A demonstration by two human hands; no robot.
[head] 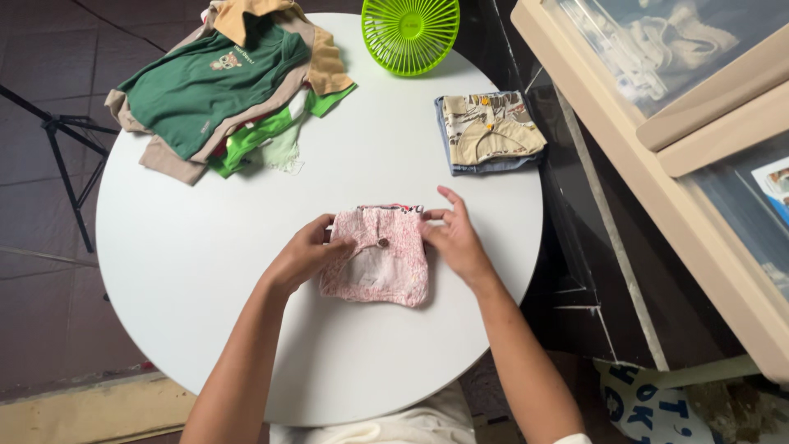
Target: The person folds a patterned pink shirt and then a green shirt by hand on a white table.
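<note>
At upper left of the frame one heap of unfolded clothes (pixel 222 90) overhangs the edge of the round white surface (pixel 189 271), which lies bare below it. At centre, one small pink garment (pixel 380 256) lies folded, well inside the near edge. The left hand (pixel 302 256) rests curled fingers on its left side; the right hand (pixel 456 238), fingers loosely spread, pinches its upper right corner. Further right: one green fan (pixel 409 33), one folded patterned stack (pixel 488 131).
</note>
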